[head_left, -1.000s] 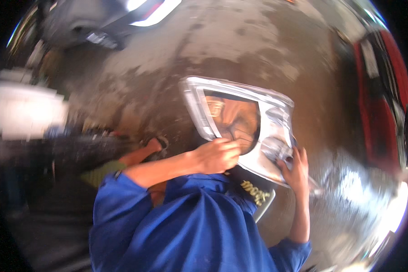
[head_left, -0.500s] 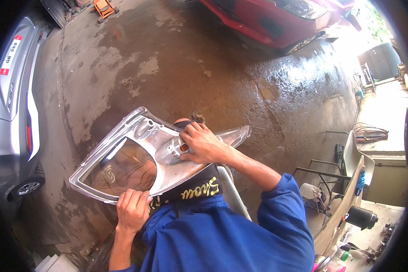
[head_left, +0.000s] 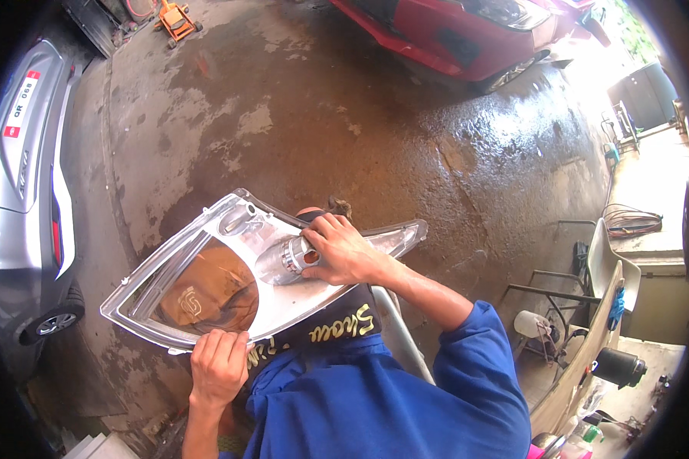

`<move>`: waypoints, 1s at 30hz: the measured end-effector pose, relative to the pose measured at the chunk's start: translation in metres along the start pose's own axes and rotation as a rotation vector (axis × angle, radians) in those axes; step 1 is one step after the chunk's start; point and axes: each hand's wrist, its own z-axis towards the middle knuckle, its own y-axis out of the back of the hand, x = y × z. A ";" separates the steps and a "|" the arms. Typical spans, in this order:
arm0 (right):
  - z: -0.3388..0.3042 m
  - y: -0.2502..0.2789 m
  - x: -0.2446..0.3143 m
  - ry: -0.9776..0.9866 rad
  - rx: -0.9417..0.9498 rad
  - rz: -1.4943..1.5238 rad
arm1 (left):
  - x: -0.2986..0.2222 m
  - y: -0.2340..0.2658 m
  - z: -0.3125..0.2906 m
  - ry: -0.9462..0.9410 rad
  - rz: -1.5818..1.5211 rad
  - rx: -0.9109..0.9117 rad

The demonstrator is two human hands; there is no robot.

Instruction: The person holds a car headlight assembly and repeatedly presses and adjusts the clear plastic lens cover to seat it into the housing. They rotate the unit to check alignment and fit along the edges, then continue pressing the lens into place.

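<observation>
Strong daylight enters from the upper right, where the opening burns out to white, and glares off the wet floor point(head_left: 321, 145). The pale ledge point(head_left: 657, 172) at the right is overexposed too. Light falls off toward the lower left, dim below the silver car point(head_left: 8, 237). The headlight point(head_left: 283, 304) looks reasonably sharp; fisheye distortion bends the outer edges, and the corners are black.

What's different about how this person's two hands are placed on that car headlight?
The left hand grips the lower edge of the headlight, while the right hand is at its round silver socket. The left hand looks closely bunched; the right hand is spread wider. The left hand comes up from below, the right hand from the right. Both are bare and touch the same headlight.
</observation>
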 end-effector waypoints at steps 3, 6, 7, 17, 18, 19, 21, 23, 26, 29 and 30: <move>0.001 0.002 0.001 -0.007 0.017 -0.004 | 0.001 -0.002 0.000 0.002 -0.023 -0.004; 0.002 0.004 0.001 -0.034 0.064 0.016 | 0.002 -0.001 0.002 0.001 -0.037 0.002; 0.002 0.005 0.001 -0.044 0.080 0.027 | 0.003 -0.003 0.001 0.005 -0.044 0.009; -0.002 -0.009 0.004 -0.043 -0.011 -0.018 | 0.011 -0.025 -0.010 0.012 0.016 0.000; -0.003 -0.010 0.004 -0.045 -0.019 -0.016 | 0.012 -0.026 -0.011 0.013 0.006 0.004; -0.003 -0.011 0.003 -0.046 -0.026 -0.014 | 0.013 -0.028 -0.012 0.014 -0.003 0.008; -0.004 -0.009 0.004 -0.060 0.009 -0.012 | 0.014 -0.030 -0.012 0.013 -0.020 0.020; -0.004 -0.008 0.005 -0.063 0.026 -0.031 | 0.015 -0.030 -0.012 0.014 -0.031 0.037; -0.003 -0.009 0.006 -0.053 0.019 -0.071 | 0.017 -0.033 -0.013 0.005 -0.045 0.015; -0.003 -0.006 0.008 -0.076 0.018 -0.070 | 0.018 -0.032 -0.014 0.026 -0.048 0.034; -0.005 -0.002 0.009 -0.100 0.030 -0.067 | 0.019 -0.035 -0.012 0.012 -0.061 0.033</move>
